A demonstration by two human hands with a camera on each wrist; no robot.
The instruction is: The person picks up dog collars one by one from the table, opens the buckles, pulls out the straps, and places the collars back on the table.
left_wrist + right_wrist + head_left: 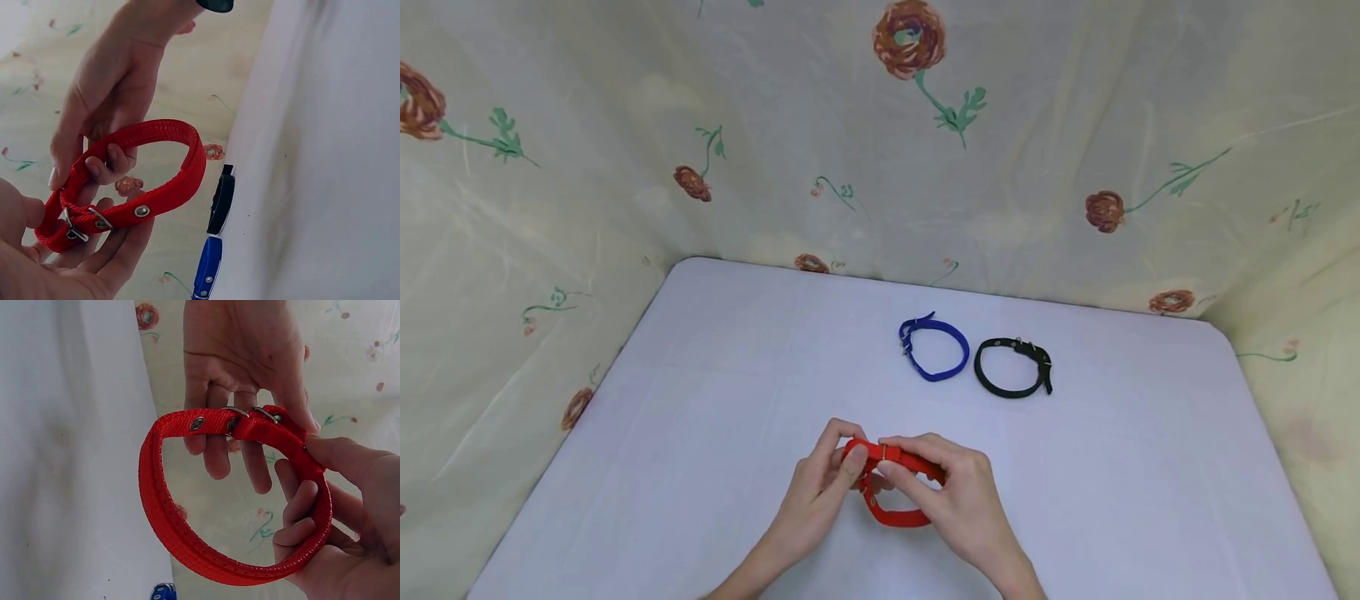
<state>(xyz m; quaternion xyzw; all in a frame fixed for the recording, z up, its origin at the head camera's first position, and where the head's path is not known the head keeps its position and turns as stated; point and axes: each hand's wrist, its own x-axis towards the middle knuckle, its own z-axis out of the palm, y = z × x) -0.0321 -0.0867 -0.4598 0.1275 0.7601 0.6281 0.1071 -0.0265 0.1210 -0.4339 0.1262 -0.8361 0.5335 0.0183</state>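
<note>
Blue collar (934, 377) just beside black collar (1034, 351) on white table (760, 358); floral curtain (775, 92) behind.

left hand (816, 487): fingers (832, 431) curled, pinching | right hand (958, 492): fingers (932, 447) pinching, just beside left fingers | wrists (771, 552) behind fingers

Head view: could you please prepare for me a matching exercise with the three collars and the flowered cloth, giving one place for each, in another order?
Things:
1. red collar
2. blue collar
3. black collar
4. flowered cloth

Places:
A. on the table, the right one of two lying there
B. behind the table
C. on the table, the left one of two lying there
D. held by the left hand and right hand

Pairs: 1-D, 2-C, 3-A, 4-B
</note>
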